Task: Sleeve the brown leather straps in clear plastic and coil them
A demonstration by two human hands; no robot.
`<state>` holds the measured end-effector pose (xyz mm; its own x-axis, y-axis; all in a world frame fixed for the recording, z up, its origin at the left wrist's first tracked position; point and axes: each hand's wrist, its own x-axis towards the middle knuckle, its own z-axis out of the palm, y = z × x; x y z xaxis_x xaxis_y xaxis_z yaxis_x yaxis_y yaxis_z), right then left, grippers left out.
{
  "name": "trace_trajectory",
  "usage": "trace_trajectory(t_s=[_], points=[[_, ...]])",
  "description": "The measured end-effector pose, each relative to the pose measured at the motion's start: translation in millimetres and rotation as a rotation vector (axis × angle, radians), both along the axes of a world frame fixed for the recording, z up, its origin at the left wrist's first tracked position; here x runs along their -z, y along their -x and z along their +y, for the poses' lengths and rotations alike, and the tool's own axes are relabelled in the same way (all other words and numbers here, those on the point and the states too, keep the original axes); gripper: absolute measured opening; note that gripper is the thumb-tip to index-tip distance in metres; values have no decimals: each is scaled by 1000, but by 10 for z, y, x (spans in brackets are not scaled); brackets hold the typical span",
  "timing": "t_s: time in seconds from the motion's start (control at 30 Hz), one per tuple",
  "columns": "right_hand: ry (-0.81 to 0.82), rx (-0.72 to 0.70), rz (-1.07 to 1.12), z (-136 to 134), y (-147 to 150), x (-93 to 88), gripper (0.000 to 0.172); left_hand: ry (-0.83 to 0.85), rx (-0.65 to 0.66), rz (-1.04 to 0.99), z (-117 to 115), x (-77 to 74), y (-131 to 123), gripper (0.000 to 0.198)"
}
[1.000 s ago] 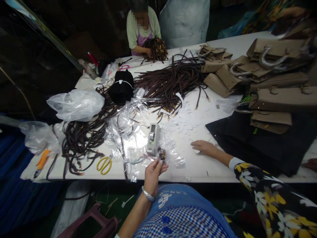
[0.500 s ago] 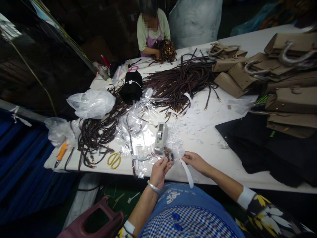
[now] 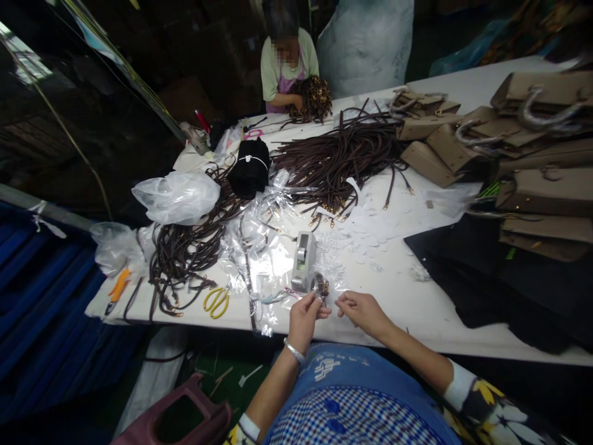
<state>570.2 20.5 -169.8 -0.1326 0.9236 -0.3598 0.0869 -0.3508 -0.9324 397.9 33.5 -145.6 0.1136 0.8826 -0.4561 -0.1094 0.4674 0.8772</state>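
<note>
My left hand (image 3: 306,318) is closed in a pinch at the near edge of the table, on a small dark strap bundle with gold clasps (image 3: 321,285) that appears wrapped in clear plastic. Just to its right, my right hand (image 3: 364,314) has thumb and forefinger pressed together; whatever is between them is too small to make out. A grey tape dispenser (image 3: 304,262) stands directly beyond the bundle. Clear plastic bags (image 3: 259,241) lie crumpled to its left. Yellow-handled scissors (image 3: 216,303) rest near the front edge, left of my hands.
Dark brown straps (image 3: 343,148) are heaped across the middle, with more straps (image 3: 185,259) at left. Beige handbags (image 3: 546,191) and black cloth (image 3: 486,278) occupy the right. A black roll (image 3: 250,168) and orange-handled cutter (image 3: 120,285) lie leftward. A co-worker (image 3: 290,68) handles straps opposite.
The white strip that hung from my right hand is no longer visible. Both hands have shifted slightly, and the camera view has moved a little.
</note>
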Motion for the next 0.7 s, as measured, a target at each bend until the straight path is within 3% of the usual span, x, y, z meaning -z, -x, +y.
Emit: trace_trajectory(t_s=[0.13,0.23,0.33,0.43,0.7], points=[[21,83,73,125,141,84,21,-102,125,121,-12,19,-38,43],[56,103,206,94,175,129,22,-240,196,249,21,100,-53,35],[115,142,332,-60,125,196,27,-376,323,402,61,249,-117,32],[167,273,382,-224,57,327,34,-476,485,526,81,430,-258,34],[270,637,454,-460,3,754,38,-486,719,594,103,889,-629,31]])
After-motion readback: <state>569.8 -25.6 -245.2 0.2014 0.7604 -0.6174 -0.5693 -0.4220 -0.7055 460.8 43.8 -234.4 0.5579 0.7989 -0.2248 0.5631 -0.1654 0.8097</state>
